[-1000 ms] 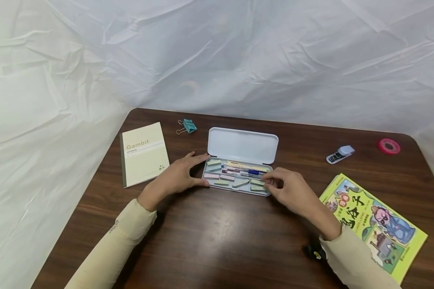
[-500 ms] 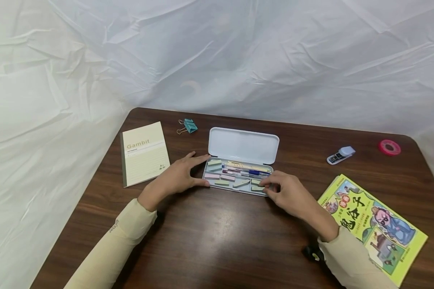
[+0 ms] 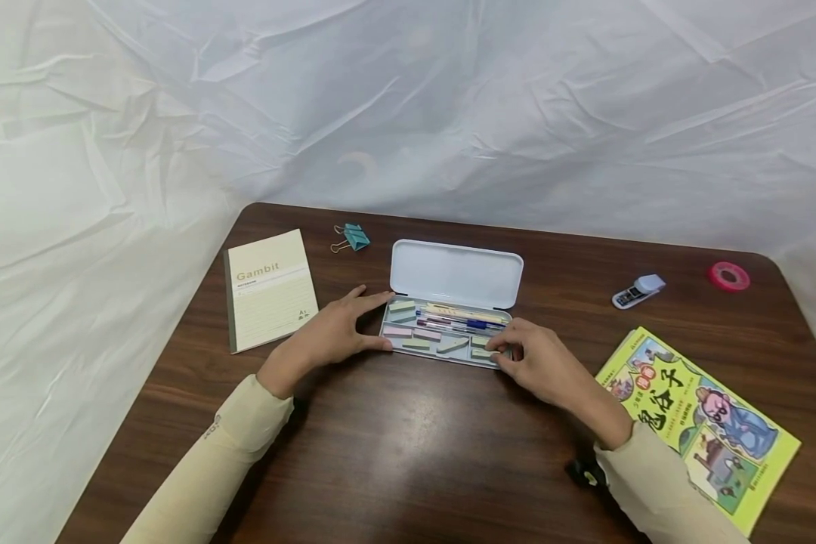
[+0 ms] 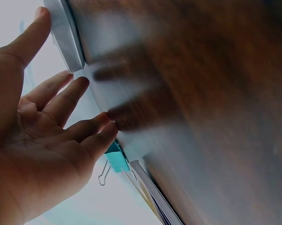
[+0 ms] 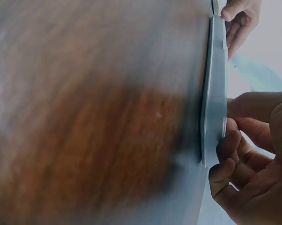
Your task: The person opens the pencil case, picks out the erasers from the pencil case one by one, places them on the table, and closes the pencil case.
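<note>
- Pencil case [image 3: 449, 355] lying open, long axis running left-right, between both hands.
- Left hand [image 3: 326, 332] bracing its left end, fingers spread.
- Right hand [image 3: 537, 359] curling on its right end, pinching a green block [image 3: 481, 353].

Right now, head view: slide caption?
Left hand steadies the open pencil case; right hand fingers a sticky-note pad inside.

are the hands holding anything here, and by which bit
The left hand steadies the open pencil case at its left end. The right hand has its fingers at a green eraser inside; whether they pinch it cannot be told.
</note>
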`<state>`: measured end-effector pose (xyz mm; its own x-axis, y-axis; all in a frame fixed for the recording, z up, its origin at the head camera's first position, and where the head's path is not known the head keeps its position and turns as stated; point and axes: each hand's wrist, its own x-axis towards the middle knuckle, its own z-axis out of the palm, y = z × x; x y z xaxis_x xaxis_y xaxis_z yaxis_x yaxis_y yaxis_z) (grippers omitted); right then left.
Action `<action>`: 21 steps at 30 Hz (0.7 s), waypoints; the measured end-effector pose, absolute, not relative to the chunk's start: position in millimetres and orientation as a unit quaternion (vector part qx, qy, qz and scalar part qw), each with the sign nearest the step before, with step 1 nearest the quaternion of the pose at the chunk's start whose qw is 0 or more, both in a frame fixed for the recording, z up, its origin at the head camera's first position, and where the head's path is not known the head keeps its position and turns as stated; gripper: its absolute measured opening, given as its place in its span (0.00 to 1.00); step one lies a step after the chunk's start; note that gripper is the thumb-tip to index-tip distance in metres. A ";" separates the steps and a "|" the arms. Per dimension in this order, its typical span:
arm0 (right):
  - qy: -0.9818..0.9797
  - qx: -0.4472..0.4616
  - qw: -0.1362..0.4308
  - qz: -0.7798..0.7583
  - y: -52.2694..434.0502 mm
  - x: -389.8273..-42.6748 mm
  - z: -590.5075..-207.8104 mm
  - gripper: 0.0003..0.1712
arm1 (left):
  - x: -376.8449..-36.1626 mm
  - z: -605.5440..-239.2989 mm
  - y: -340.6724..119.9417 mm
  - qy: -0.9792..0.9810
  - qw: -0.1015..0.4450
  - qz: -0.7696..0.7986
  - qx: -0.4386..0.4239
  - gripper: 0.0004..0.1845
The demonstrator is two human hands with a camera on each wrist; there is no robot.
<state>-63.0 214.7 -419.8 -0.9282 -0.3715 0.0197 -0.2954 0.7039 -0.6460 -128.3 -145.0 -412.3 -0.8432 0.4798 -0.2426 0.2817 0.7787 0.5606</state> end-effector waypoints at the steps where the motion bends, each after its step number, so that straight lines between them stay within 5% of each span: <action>1: 0.921 -0.181 0.056 -0.341 215.0 -63.0 -420.2 0.08 | -128.3 -412.2 -145.0 0.924 0.190 0.261 0.206 0.48; 21: 0.909 -0.179 0.020 -0.376 239.0 -68.1 -408.0 0.11 | -128.4 -413.4 -145.5 0.923 0.193 0.263 0.203 0.48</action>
<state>-68.1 239.0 -408.0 -0.9350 -0.3406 0.0983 -0.3105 0.6530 -0.6908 -128.4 -145.5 -413.4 -0.8430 0.4765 -0.2495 0.2739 0.7795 0.5633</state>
